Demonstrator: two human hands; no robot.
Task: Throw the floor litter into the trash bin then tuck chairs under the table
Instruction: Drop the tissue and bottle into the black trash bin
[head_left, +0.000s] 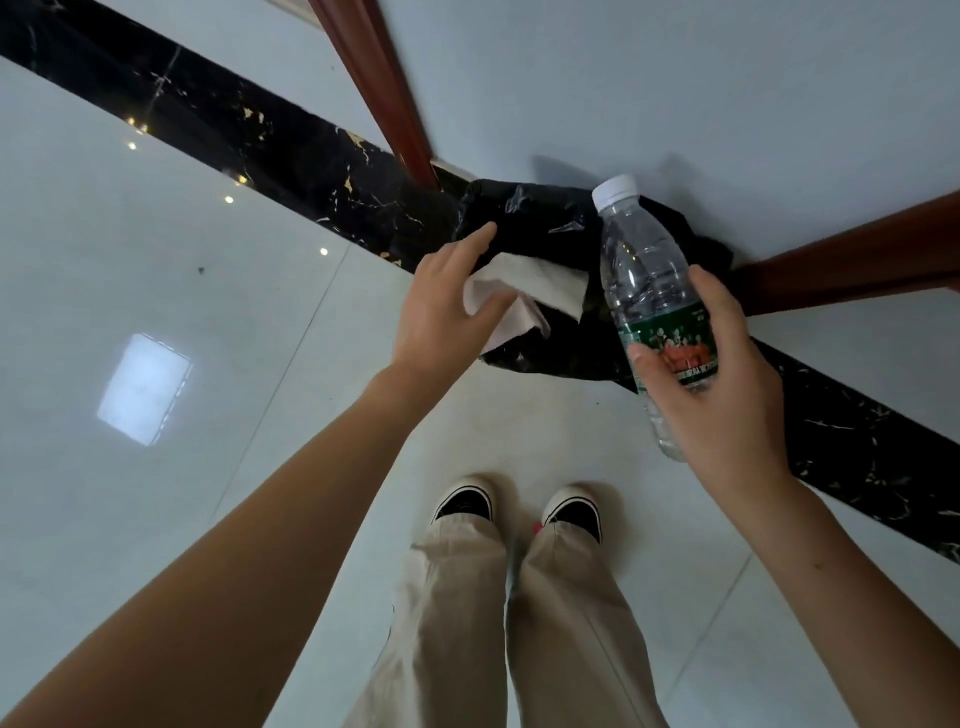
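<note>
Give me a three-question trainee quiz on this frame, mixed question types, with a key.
1. True or false: the right hand has the clear plastic bottle with the white cap in its grip.
2. Multiple choice: what shows directly behind the crumpled white paper tissue held by the left hand? A) the black-bagged trash bin B) a blue bucket C) a wooden chair seat
3. Fill in: the bottle's cap is ___ (on/off).
Key: 1 true; 2 A; 3 on.
</note>
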